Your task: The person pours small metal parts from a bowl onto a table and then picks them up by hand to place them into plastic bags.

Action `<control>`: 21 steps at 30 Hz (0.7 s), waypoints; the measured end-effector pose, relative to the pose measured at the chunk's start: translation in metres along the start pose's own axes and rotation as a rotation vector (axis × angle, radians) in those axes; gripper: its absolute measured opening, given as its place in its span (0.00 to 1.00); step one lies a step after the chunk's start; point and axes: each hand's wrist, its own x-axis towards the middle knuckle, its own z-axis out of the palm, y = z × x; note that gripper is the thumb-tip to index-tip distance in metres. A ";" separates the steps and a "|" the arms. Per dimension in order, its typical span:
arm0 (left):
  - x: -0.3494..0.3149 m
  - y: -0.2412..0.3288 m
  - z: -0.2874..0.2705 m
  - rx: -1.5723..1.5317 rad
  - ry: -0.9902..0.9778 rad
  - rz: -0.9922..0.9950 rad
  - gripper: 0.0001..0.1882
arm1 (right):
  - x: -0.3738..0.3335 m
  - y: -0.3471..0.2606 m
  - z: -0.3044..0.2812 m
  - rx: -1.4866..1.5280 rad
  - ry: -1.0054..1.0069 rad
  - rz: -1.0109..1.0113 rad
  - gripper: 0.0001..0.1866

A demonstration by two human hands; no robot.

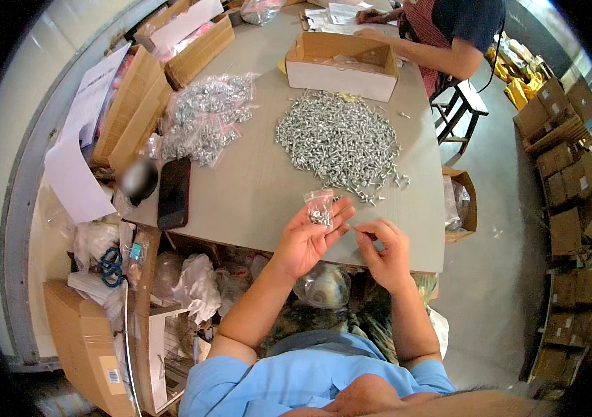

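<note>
My left hand (304, 244), palm up, holds a small clear zip bag (319, 210) with a few metal screws inside; the bag lies across its fingers. Just to the right is my right hand (385, 251), its fingers curled toward the thumb in a pinch. Whatever those fingertips hold, if anything, is too small to make out. Beyond both hands a large heap of silver screws (337, 139) spreads over the grey table (254, 201), with some loose ones at its near edge.
Filled clear bags (205, 118) lie left of the heap, near a black phone (173, 193). Behind the heap stands an open white-sided carton (341, 66). A co-worker's arm (435, 57) rests at the far right, beside a stool (461, 111). Cardboard boxes (129, 104) line the left edge.
</note>
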 end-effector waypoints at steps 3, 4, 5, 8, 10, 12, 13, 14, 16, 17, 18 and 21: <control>0.002 0.000 -0.001 -0.069 0.003 -0.010 0.33 | 0.005 -0.008 0.011 0.070 0.026 -0.115 0.09; 0.003 0.000 -0.001 -0.046 0.011 -0.008 0.32 | 0.004 -0.007 0.015 0.075 0.020 -0.113 0.09; 0.004 -0.001 -0.001 -0.024 0.019 -0.006 0.31 | 0.003 -0.006 0.018 0.080 0.014 -0.111 0.10; 0.003 0.000 0.000 0.044 0.000 0.004 0.29 | -0.001 0.000 0.020 0.063 0.062 -0.172 0.11; 0.002 0.000 -0.001 0.067 -0.036 0.019 0.28 | -0.002 0.000 0.019 0.037 0.061 -0.192 0.11; 0.002 0.000 -0.001 0.066 -0.077 0.044 0.27 | -0.003 -0.002 0.017 -0.009 0.014 -0.198 0.12; 0.003 0.000 0.000 0.006 -0.060 0.020 0.27 | -0.002 -0.002 0.018 -0.024 0.010 -0.217 0.12; 0.002 0.001 0.003 -0.054 -0.043 -0.004 0.26 | -0.002 -0.002 0.019 -0.038 0.006 -0.236 0.12; 0.002 0.002 0.003 -0.125 -0.036 -0.027 0.26 | -0.002 -0.002 0.022 -0.069 -0.003 -0.260 0.13; 0.003 0.002 0.003 -0.136 -0.048 -0.028 0.26 | -0.002 -0.003 0.022 -0.088 -0.006 -0.264 0.14; 0.003 0.002 0.002 -0.146 -0.060 -0.030 0.26 | -0.002 -0.003 0.023 -0.107 -0.009 -0.268 0.14; 0.004 0.002 0.000 -0.158 -0.116 -0.023 0.26 | -0.003 -0.001 0.025 -0.150 0.007 -0.307 0.15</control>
